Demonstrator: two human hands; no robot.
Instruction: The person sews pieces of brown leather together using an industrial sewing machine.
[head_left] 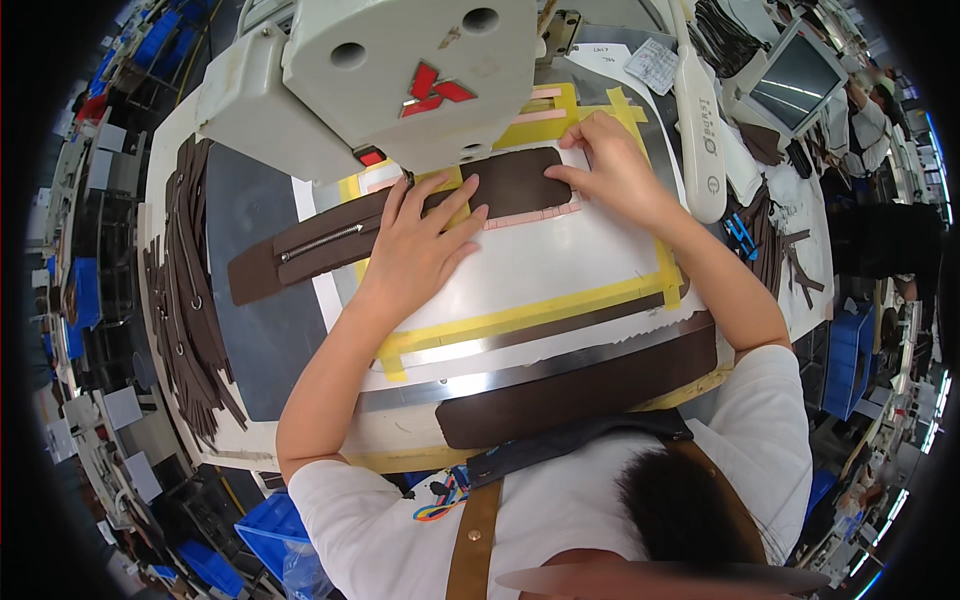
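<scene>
A long dark brown leather-like strip (515, 185) with a silver zipper (320, 243) in its left part lies across a white template sheet (480, 270) edged with yellow tape. My left hand (425, 235) rests flat with fingers spread on the middle of the strip, just under the sewing machine head (400, 80). At the strip's right end, my right hand (610, 170) grips the edge between bent thumb and forefinger. Beneath the strip's near edge shows a pink marked tape (530, 217). My left fingertips partly cover a yellow tape patch.
A bundle of brown zippered strips (190, 290) lies at the left. Another brown panel (580, 385) rests along the table's near edge. To the right are a long white lamp (700, 150), a screen (795, 80), blue-handled snippers (740, 237) and more brown pieces.
</scene>
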